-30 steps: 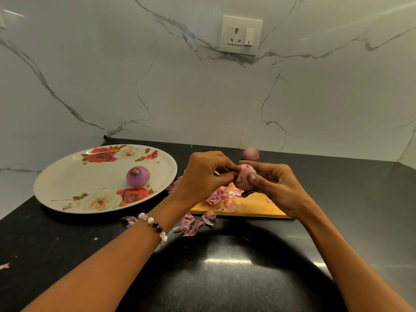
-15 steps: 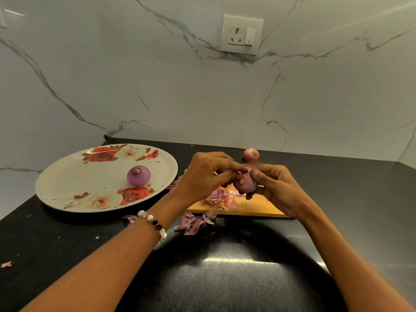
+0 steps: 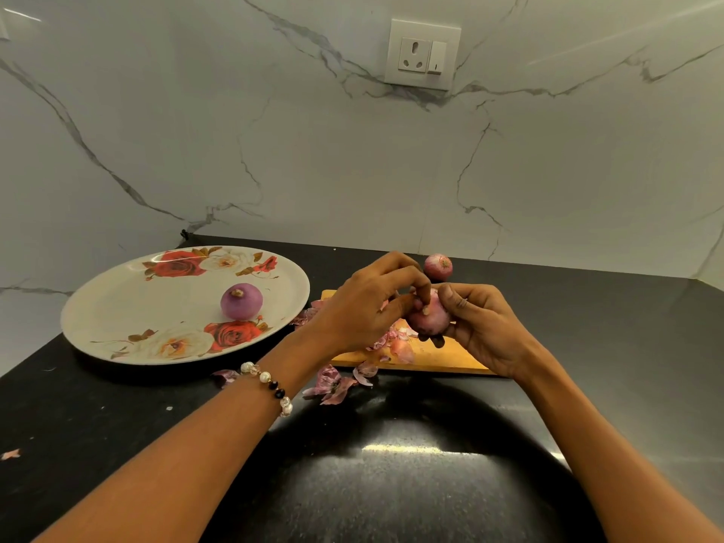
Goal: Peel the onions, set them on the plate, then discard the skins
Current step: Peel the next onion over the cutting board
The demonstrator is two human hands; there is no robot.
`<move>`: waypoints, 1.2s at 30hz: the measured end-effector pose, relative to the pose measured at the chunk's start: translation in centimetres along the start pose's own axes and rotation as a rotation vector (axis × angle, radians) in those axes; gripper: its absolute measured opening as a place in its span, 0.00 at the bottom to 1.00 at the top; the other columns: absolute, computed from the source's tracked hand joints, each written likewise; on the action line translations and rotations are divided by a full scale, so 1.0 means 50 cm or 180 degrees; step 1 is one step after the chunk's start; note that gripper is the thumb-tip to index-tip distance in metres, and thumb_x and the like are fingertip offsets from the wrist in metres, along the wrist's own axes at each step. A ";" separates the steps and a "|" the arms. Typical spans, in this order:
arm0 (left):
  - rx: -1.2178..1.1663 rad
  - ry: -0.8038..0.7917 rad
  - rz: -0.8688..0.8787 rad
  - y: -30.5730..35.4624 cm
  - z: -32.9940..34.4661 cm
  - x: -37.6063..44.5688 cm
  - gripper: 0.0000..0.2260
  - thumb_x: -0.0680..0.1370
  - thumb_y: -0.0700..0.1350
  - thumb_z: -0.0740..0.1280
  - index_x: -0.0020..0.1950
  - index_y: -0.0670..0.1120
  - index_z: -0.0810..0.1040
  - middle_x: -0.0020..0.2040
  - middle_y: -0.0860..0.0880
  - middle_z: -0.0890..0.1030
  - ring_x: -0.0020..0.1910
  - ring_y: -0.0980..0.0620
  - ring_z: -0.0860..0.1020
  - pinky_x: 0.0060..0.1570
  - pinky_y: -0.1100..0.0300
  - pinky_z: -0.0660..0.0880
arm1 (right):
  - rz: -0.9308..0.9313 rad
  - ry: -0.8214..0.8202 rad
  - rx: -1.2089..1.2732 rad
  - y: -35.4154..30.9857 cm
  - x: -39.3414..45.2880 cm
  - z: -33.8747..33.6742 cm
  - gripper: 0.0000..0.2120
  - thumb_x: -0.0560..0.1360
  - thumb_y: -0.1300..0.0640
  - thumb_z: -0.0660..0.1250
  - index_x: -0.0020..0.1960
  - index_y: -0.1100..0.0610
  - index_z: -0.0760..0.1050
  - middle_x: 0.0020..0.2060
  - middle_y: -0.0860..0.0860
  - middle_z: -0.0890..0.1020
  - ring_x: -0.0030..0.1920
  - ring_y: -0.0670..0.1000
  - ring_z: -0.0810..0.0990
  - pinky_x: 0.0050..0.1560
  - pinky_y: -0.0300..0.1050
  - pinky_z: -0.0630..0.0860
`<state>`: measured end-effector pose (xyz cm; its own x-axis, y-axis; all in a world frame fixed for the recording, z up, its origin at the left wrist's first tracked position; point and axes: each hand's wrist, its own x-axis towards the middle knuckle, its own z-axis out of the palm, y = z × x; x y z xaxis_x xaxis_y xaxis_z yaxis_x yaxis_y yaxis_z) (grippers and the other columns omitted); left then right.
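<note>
Above the wooden cutting board (image 3: 442, 360), my right hand (image 3: 480, 327) grips a pink onion (image 3: 429, 319) from the right and below. My left hand (image 3: 368, 307) pinches the skin at the top of that onion with curled fingers. One peeled purple onion (image 3: 241, 301) sits on the floral plate (image 3: 117, 303) at the left. An unpeeled onion (image 3: 438, 266) rests on the counter behind my hands. Loose skins (image 3: 333, 384) lie on the board and on the counter in front of it.
The black counter (image 3: 391, 484) runs from me to a white marble wall with a socket (image 3: 421, 54). A stray skin flake (image 3: 9, 454) lies at the far left edge. Another skin piece (image 3: 225, 376) lies near the plate's front rim.
Both hands have turned the onion slightly and lowered it a little over the board. My left fingers have shifted onto its top. The onion behind is now plainly visible.
</note>
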<state>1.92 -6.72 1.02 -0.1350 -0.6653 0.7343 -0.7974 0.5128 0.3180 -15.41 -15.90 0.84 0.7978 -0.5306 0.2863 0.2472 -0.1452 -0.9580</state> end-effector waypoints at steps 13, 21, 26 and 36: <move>-0.0085 0.0032 -0.0424 0.005 0.017 -0.004 0.10 0.75 0.29 0.61 0.51 0.40 0.75 0.51 0.50 0.71 0.46 0.54 0.73 0.46 0.70 0.74 | -0.0011 0.0029 0.0073 0.001 0.003 0.000 0.18 0.72 0.48 0.67 0.54 0.60 0.83 0.48 0.65 0.83 0.38 0.62 0.82 0.34 0.45 0.80; -0.0622 0.0237 -0.0344 0.021 -0.007 0.000 0.09 0.74 0.36 0.70 0.50 0.49 0.77 0.51 0.52 0.76 0.46 0.62 0.76 0.44 0.75 0.73 | -0.0038 0.0152 0.0202 0.000 0.004 -0.011 0.25 0.69 0.46 0.71 0.57 0.65 0.80 0.51 0.64 0.83 0.43 0.62 0.84 0.35 0.45 0.81; -0.0474 0.0215 -0.0378 0.014 -0.005 0.001 0.06 0.73 0.36 0.72 0.48 0.42 0.81 0.51 0.51 0.77 0.42 0.59 0.77 0.44 0.74 0.74 | -0.0011 -0.0008 0.0083 0.001 0.003 -0.008 0.25 0.67 0.40 0.75 0.55 0.58 0.83 0.50 0.64 0.83 0.41 0.63 0.83 0.36 0.45 0.81; -0.0574 -0.0037 -0.0503 0.009 -0.018 0.002 0.08 0.72 0.34 0.72 0.44 0.46 0.80 0.49 0.52 0.77 0.43 0.59 0.77 0.44 0.70 0.76 | 0.0046 -0.0088 -0.0054 -0.002 0.001 -0.005 0.30 0.67 0.39 0.75 0.58 0.61 0.81 0.49 0.64 0.83 0.40 0.61 0.83 0.36 0.45 0.81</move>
<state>2.10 -6.09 1.80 -0.0244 -0.7506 0.6603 -0.6915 0.4896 0.5311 -15.53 -16.13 0.95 0.8162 -0.5094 0.2726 0.2265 -0.1519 -0.9621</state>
